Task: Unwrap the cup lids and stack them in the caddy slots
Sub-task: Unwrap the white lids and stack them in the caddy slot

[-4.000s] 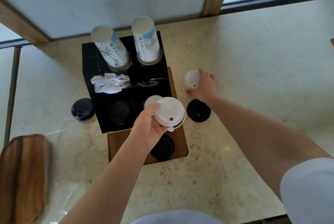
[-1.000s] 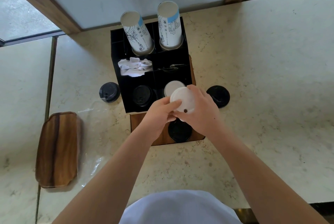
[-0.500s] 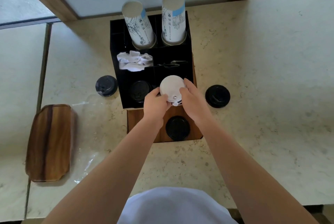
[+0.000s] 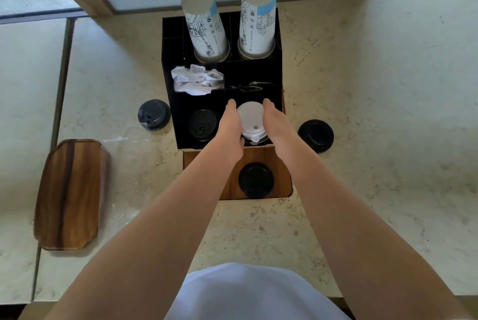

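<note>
On a pale stone counter (image 4: 362,81) below a window stands a black caddy (image 4: 170,102). The left hand (image 4: 230,125) and right hand (image 4: 274,123) flank the white lids (image 4: 250,119) stacked in its front right slot, fingers straight along the sides; the fingertips dip out of sight, so actual contact cannot be told. The stack's lower part is hidden by the slot wall.
</note>
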Tool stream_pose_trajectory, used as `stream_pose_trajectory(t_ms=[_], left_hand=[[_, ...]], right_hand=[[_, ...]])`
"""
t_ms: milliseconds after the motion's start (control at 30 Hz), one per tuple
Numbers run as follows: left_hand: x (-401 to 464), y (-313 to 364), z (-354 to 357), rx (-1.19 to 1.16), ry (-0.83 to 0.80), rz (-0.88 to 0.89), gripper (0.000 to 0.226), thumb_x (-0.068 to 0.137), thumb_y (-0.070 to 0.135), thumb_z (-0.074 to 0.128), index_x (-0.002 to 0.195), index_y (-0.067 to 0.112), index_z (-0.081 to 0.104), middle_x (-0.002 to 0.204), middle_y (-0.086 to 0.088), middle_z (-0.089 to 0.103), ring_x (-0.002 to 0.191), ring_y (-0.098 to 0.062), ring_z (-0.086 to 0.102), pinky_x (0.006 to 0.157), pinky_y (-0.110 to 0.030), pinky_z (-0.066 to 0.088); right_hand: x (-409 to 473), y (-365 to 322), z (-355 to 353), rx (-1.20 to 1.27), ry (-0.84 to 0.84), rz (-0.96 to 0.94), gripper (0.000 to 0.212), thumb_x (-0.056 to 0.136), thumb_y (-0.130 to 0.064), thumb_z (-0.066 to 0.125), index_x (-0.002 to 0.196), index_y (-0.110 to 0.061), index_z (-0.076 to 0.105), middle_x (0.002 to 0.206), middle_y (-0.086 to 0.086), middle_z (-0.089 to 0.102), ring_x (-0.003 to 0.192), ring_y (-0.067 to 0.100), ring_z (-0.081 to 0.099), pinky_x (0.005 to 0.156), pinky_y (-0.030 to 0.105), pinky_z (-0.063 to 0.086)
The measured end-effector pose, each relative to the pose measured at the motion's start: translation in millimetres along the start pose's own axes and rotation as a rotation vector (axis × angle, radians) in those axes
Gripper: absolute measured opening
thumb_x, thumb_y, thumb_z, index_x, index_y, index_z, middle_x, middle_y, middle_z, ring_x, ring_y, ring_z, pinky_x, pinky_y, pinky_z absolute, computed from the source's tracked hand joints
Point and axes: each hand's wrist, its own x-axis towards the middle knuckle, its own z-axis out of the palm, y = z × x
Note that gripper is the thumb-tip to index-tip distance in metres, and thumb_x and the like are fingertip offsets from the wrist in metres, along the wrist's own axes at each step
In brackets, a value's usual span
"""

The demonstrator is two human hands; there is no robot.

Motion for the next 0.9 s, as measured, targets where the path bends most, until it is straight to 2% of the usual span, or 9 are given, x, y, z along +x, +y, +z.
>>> stream_pose_trajectory(t_ms=[133,200,267,333,400,467,567,767,900], left_hand=[[0,2,5,0.049,0.022,-0.007,0.040,0.096,0.055,0.053,0.115,0.020,0.058,0.105,-0.005,0.067,0.097,-0.021,0.066,0.080,-0.032,0.054],[3,2,8,0.087,0.040,0.006,0.038,0.097,0.043,0.057,0.126,0.017,0.055,0.108,-0.007,0.065,0.103,-0.024,0.065,0.087,-0.035,0.055],[6,3,8,0.188,0.055,0.032,0.041,0.099,0.023,0.056,0.138,0.010,0.049,0.123,-0.014,0.061,0.112,-0.029,0.060,0.097,-0.038,0.051],[8,3,9,0.307,0.064,0.054,0.044,0.101,0.014,0.048,0.142,0.002,0.046,0.142,-0.022,0.052,0.120,-0.032,0.056,0.094,-0.037,0.047],[7,0,9,0.383,0.075,0.091,0.043,0.101,0.010,0.044,0.143,-0.002,0.046,0.146,-0.024,0.049,0.130,-0.037,0.052,0.096,-0.042,0.047],[7,-5,8,0.431,0.088,0.118,0.046,0.099,0.003,0.044,0.145,0.001,0.042,0.142,-0.025,0.051,0.130,-0.039,0.051,0.100,-0.043,0.047],[7,-14,3,0.516,0.063,0.208,0.052,0.093,-0.003,0.046,0.144,0.004,0.041,0.133,-0.022,0.054,0.121,-0.036,0.054,0.087,-0.039,0.049],[8,-16,-2,0.628,0.036,0.269,0.051,0.092,-0.002,0.050,0.142,0.004,0.043,0.130,-0.021,0.056,0.118,-0.035,0.055,0.101,-0.047,0.050],[11,-12,-5,0.668,0.011,0.238,0.046,0.095,-0.002,0.046,0.141,-0.001,0.044,0.131,-0.022,0.056,0.113,-0.032,0.056,0.086,-0.037,0.049]], right_hand=[[2,0,-1,-0.007,-0.007,0.013,0.061,0.102,-0.052,0.027,0.149,-0.016,0.040,0.112,0.004,0.049,0.087,0.015,0.047,0.080,0.032,0.032],[2,1,-2,-0.012,-0.017,0.009,0.060,0.102,-0.053,0.027,0.147,-0.017,0.042,0.119,0.007,0.053,0.087,0.014,0.049,0.074,0.030,0.034],[3,4,-1,0.000,-0.022,0.007,0.061,0.102,-0.054,0.028,0.149,-0.017,0.040,0.134,0.009,0.053,0.099,0.016,0.051,0.082,0.030,0.035],[3,7,-1,0.004,-0.024,-0.003,0.063,0.102,-0.055,0.029,0.152,-0.017,0.037,0.146,0.009,0.048,0.122,0.023,0.050,0.095,0.034,0.036],[3,11,-3,0.001,-0.030,-0.022,0.064,0.101,-0.056,0.029,0.153,-0.018,0.036,0.151,0.008,0.045,0.134,0.026,0.045,0.107,0.038,0.034],[1,17,-4,0.009,-0.033,-0.057,0.062,0.102,-0.055,0.029,0.153,-0.020,0.035,0.150,0.005,0.046,0.126,0.021,0.047,0.101,0.034,0.034],[-1,24,-4,-0.010,-0.036,-0.116,0.057,0.103,-0.051,0.029,0.152,-0.022,0.038,0.145,0.003,0.049,0.116,0.014,0.046,0.095,0.032,0.033],[2,22,-3,-0.046,-0.037,-0.134,0.054,0.104,-0.046,0.028,0.150,-0.019,0.040,0.138,0.006,0.054,0.119,0.021,0.051,0.092,0.033,0.037],[2,22,1,-0.109,-0.026,-0.165,0.053,0.106,-0.042,0.026,0.151,-0.017,0.037,0.143,0.009,0.051,0.119,0.022,0.050,0.088,0.031,0.034]])
